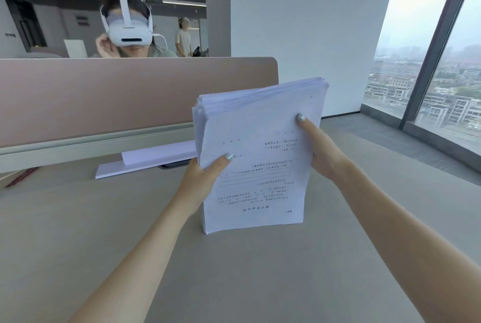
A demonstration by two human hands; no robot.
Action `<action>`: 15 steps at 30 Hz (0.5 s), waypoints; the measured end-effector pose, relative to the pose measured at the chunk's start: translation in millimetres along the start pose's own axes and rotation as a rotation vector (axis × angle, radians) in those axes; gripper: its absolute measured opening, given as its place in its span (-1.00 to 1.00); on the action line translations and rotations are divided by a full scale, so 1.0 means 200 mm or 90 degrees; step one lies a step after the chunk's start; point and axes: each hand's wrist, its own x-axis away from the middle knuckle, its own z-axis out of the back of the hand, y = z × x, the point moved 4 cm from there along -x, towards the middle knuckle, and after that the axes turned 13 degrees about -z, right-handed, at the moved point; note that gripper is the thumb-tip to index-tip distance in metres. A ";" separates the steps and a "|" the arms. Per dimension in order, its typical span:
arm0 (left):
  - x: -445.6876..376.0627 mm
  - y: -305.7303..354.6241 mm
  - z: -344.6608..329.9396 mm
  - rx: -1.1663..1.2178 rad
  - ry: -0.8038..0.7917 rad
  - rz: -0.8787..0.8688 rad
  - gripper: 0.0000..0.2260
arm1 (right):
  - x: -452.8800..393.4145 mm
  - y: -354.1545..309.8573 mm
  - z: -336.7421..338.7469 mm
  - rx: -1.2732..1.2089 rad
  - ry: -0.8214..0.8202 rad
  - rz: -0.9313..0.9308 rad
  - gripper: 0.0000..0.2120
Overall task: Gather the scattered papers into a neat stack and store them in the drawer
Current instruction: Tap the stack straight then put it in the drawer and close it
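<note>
Papers [260,156] stand upright as a thick stack on the desk [78,231], lower edge resting on the surface, top leaning slightly away — printed text facing the camera upside down. Left hand [203,177] grips the stack's left edge with its thumb on the front sheet, and right hand [320,148] holds the right edge, thumb pressed flat on the front — remaining fingers hidden behind. More sheets [145,161] lie flat beyond, at the partition [104,96].
</note>
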 end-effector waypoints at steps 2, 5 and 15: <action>-0.02 0.04 -0.01 -0.069 0.082 -0.046 -0.88 | 0.01 -0.03 -0.03 -0.054 0.009 0.017 -0.71; -0.06 0.13 0.00 -0.073 0.220 -0.102 -0.85 | 0.05 -0.14 -0.10 -0.068 0.015 0.091 -0.87; -0.09 0.18 0.08 -0.002 0.102 -0.002 -0.90 | 0.03 -0.09 -0.11 -0.034 0.038 0.110 -0.70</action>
